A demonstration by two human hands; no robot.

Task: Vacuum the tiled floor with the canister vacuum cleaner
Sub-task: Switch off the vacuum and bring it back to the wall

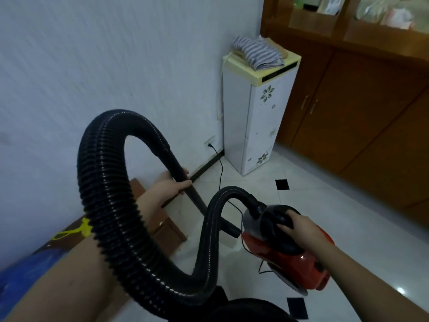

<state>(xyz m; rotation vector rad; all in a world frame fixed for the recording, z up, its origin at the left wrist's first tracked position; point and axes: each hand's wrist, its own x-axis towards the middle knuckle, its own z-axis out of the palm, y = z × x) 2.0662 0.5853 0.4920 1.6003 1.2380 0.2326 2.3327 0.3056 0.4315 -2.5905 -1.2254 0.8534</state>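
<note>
Two hands on unlabelled vacuum (287, 242)

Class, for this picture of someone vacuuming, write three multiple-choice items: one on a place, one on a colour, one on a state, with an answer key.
1. Where does the striped folded cloth lie?
A. On the tall white flower-printed cabinet
B. On the floor
C. Over the hose

2. What colour is the body of the canister vacuum cleaner?
A. Blue
B. Red
C. Green

3. What is the left hand doing?
A. Hanging idle
B. Pressing on the wall
C. Gripping the rigid black tube

Key: 1 A, the cloth rests on the cabinet's cream top. 2 B, the shell under the right hand is red. 3 C, its fingers curl round the tube below the black ribbed hose.
</note>
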